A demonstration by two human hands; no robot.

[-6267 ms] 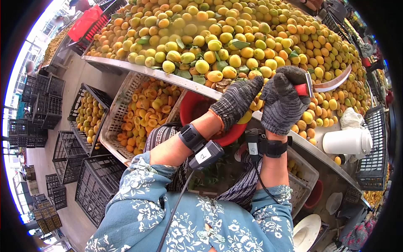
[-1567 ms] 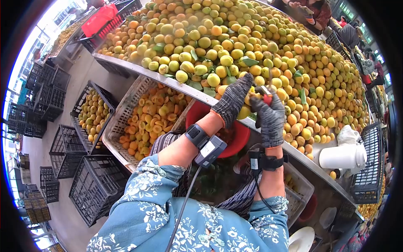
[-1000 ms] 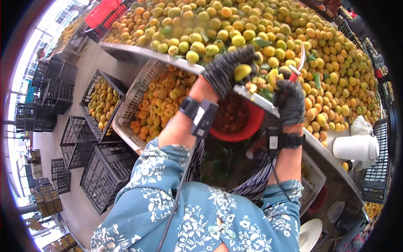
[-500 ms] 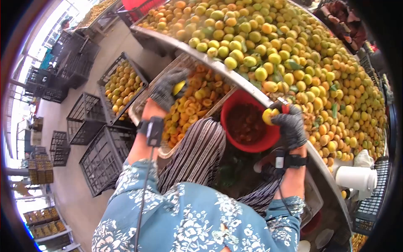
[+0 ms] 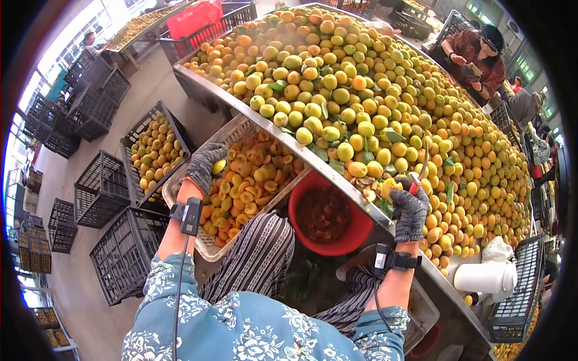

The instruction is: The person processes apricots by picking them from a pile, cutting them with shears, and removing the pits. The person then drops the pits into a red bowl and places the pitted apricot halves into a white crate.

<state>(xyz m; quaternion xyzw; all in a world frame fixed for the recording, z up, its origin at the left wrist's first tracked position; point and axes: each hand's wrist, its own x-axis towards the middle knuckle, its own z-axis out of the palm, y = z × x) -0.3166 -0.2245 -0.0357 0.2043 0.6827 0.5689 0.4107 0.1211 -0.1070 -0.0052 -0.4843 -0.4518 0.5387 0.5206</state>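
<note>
My left hand, in a dark grey knit glove, is closed around a yellow fruit piece over the left edge of a white basket of halved orange fruit. My right hand, gloved alike, grips a knife with a red handle, its curved blade pointing up. The same hand pinches a yellow cut fruit at the metal table's edge, over the fruit heap. Between my hands and lower down stands a red basin with dark pits or scraps inside.
Black crates stand on the floor at left, one holding whole fruit. A white container sits at the table's right end. A person works across the heap. My knees are below the basket and basin.
The view has tilted up and shifted, so the scene sits lower and more left. My left hand has moved to the basket's left edge. My right hand is now against the fruit heap.
</note>
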